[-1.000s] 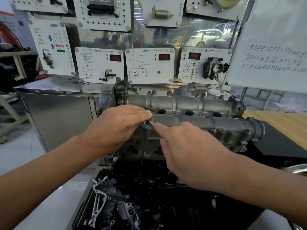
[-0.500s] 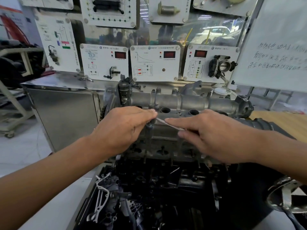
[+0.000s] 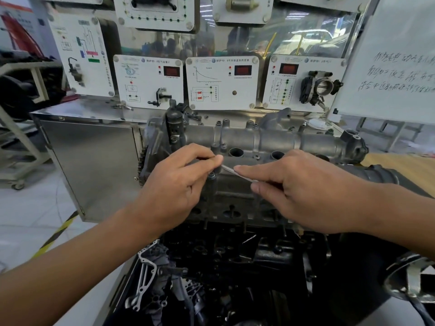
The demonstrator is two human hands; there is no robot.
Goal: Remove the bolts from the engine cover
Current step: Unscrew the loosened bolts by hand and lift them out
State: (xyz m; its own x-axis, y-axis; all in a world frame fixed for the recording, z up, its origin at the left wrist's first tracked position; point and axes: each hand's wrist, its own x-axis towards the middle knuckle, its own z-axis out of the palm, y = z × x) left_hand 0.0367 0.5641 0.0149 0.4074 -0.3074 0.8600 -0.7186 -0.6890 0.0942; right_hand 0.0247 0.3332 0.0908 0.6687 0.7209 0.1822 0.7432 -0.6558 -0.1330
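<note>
The grey cast engine cover [image 3: 277,140] lies across the middle of the view, with several bolt heads along its edges. A thin silver L-shaped key [image 3: 237,174] slants over a bolt [image 3: 211,175] at the cover's front left. My left hand [image 3: 174,187] pinches the key's upper end with thumb and fingertips, just above that bolt. The key's long arm runs down to the right into my right hand [image 3: 303,189], which holds it between forefinger and thumb. The key's tip is hidden under my left fingers.
Below the cover is the dark engine block [image 3: 235,267] with loose metal parts at its lower left [image 3: 150,278]. Behind stand white instrument panels [image 3: 221,83] and a steel cabinet [image 3: 94,161]. A whiteboard [image 3: 395,67] is at the right, a wooden table [image 3: 404,165] beyond it.
My right hand has swung rightwards and up, from in front of the cover to beside my left hand. The key's long arm now shows between the hands. The left hand stays put.
</note>
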